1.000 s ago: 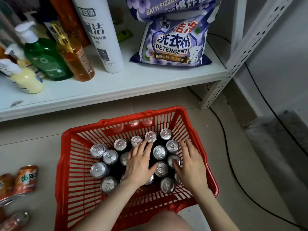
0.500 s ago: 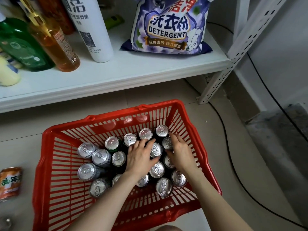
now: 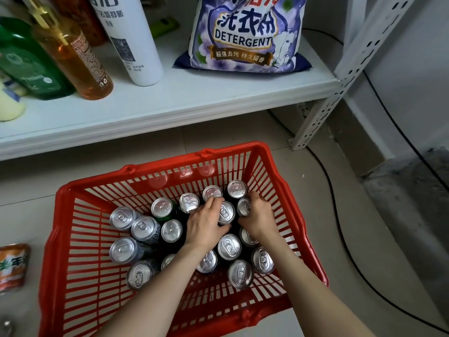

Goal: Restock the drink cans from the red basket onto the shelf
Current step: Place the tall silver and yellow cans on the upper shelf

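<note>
White shelf [image 3: 170, 105] at 12 o'clock crowded by detergent bag [image 3: 245, 35] and bottles [image 3: 73, 59], red basket [image 3: 73, 239] on floor, left hand [image 3: 206, 224] and right hand [image 3: 257, 215] curled around one can [image 3: 226, 212], grip unclear.

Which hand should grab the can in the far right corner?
Probably the right hand: it lies beside that can, near the red basket wall. The left hand sits farther toward the middle.

A small shop's stockroom corner, by the look of it.
You face a white slotted-angle shelf [image 3: 170, 103] at 12 o'clock, holding a detergent bag [image 3: 245, 37] and pump bottles [image 3: 73, 59] at 10; a red shopping basket [image 3: 73, 239] of drink cans [image 3: 229, 246] sits on the tiled floor [image 3: 303, 190].
</note>
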Demonstrator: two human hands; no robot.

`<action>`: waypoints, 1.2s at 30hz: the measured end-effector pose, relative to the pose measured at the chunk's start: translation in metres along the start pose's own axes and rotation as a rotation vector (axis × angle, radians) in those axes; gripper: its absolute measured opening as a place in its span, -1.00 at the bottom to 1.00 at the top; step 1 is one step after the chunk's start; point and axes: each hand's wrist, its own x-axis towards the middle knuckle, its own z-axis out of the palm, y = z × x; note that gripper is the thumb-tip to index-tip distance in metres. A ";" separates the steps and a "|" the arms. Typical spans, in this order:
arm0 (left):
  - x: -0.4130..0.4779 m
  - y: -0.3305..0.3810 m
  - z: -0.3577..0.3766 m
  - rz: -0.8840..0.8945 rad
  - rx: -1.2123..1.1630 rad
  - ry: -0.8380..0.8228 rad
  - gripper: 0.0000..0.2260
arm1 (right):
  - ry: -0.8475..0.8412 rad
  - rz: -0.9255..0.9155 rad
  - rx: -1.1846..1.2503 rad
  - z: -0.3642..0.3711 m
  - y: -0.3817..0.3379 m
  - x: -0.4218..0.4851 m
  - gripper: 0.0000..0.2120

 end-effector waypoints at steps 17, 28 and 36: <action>-0.071 0.034 -0.139 0.050 -0.234 0.131 -0.46 | 0.173 -0.094 0.253 -0.117 -0.066 -0.111 -0.42; -0.168 0.112 -0.348 0.086 -0.364 0.205 -0.50 | 0.151 -0.121 0.365 -0.272 -0.184 -0.246 -0.43; -0.242 0.181 -0.516 0.090 -0.386 0.216 -0.44 | 0.156 -0.219 0.484 -0.409 -0.282 -0.342 -0.41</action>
